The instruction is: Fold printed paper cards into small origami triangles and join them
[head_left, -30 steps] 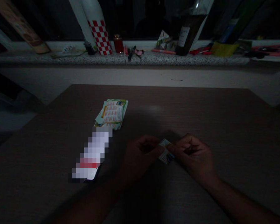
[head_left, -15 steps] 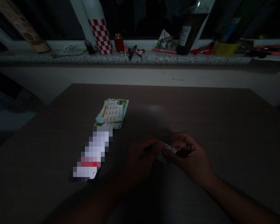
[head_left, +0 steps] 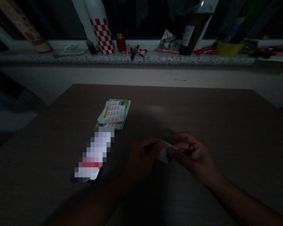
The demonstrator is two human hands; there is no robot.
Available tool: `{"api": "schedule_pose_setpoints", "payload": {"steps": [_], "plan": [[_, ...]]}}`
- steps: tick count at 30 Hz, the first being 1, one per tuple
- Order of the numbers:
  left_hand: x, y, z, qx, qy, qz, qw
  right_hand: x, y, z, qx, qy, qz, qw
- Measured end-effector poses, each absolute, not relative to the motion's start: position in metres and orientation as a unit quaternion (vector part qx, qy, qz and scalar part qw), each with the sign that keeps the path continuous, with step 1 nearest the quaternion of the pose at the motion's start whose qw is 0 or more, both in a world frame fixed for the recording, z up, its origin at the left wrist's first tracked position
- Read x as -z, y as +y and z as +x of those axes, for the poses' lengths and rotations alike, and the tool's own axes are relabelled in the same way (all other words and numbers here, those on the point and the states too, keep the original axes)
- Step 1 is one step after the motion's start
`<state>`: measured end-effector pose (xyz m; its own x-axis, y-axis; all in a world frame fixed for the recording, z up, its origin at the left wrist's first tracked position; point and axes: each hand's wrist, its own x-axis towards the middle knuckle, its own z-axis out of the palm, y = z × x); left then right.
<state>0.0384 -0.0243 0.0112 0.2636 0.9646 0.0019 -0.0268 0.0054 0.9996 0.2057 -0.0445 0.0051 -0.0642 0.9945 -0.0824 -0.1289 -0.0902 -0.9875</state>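
In dim light, my left hand and my right hand meet just above the brown table. Both pinch a small printed paper card, folded or bent between the fingertips. A stack of green and white calendar cards lies on the table to the upper left of my hands. Below that stack lies a lit phone with a blurred screen, a short way left of my left hand.
Behind the table runs a speckled stone sill. On it stand a red-and-white checked tube, a small red jar, a dark bottle, folded paper, pens and a yellow item.
The small card has been turned and bent between my fingers; it now lies flatter and narrower. Both hands stayed in about the same place.
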Motion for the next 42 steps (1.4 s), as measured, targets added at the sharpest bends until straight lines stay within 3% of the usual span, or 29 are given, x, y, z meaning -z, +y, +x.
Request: {"api": "schedule_pose_setpoints", "payload": {"steps": [13, 42], "plan": [[-0.0061, -0.0226, 0.0380, -0.375, 0.446, 0.479, 0.656, -0.0043, -0.0428, 0.2095, -0.533, -0.461, -0.470, 0.532], [-0.0094, -0.0158, 0.0328, -0.361, 0.463, 0.482, 0.650, -0.0024, -0.0416, 0.2089, -0.480, -0.470, -0.495, 0.551]]}}
